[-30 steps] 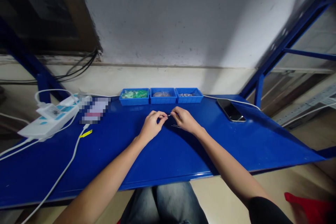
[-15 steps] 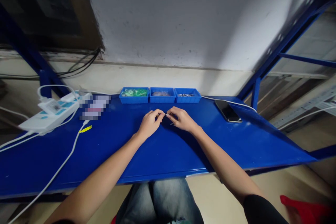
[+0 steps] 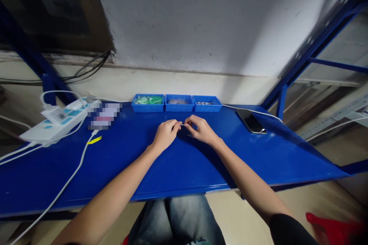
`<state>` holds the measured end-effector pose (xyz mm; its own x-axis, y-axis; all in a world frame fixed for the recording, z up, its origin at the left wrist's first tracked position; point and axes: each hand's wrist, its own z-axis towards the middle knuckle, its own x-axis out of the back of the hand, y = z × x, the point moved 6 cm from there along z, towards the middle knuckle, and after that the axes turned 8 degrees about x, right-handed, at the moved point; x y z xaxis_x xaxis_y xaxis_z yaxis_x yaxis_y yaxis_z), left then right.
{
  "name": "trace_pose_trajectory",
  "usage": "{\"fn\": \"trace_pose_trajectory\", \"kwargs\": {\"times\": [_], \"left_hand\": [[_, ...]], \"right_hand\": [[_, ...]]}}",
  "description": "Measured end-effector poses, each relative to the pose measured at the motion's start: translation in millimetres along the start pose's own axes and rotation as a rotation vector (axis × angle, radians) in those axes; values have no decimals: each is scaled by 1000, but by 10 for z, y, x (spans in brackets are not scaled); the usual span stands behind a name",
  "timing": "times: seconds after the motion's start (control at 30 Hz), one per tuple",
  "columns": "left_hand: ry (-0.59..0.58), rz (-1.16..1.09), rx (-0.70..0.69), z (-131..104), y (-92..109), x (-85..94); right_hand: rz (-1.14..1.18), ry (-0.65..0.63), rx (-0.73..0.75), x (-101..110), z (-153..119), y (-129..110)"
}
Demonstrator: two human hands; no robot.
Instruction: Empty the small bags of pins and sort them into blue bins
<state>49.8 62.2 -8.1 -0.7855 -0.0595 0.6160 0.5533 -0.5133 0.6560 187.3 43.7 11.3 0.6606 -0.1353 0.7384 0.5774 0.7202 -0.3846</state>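
My left hand (image 3: 167, 133) and my right hand (image 3: 199, 128) meet over the middle of the blue table (image 3: 184, 168), fingertips almost touching. Between them is a small, thin, shiny piece (image 3: 182, 124), too small to name. Both hands pinch it, the left from one side and the right from the other. Just under my right fingers a thin metal piece (image 3: 190, 135) lies on the table, partly covered by the hand.
Along the wall stand three blue bins: one with green and clear pieces (image 3: 148, 108), one with pale pieces (image 3: 178, 108), one with metal pieces (image 3: 207, 108). A phone (image 3: 250, 121) lies right; a white power strip (image 3: 54, 128) and cable (image 3: 75, 174) are left.
Both hands stay together around the small piece, with only a slight shift of the fingers. The whole view has moved a little.
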Motion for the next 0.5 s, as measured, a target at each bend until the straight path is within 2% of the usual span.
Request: {"fn": "trace_pose_trajectory", "kwargs": {"times": [0.23,0.5], "left_hand": [[55,-50,15,-29,77,68],[84,62,126,-11,-46,80]], "right_hand": [[-7,16,-58,-45,-5,81],[31,13,-56,-68,-14,-35]]}}
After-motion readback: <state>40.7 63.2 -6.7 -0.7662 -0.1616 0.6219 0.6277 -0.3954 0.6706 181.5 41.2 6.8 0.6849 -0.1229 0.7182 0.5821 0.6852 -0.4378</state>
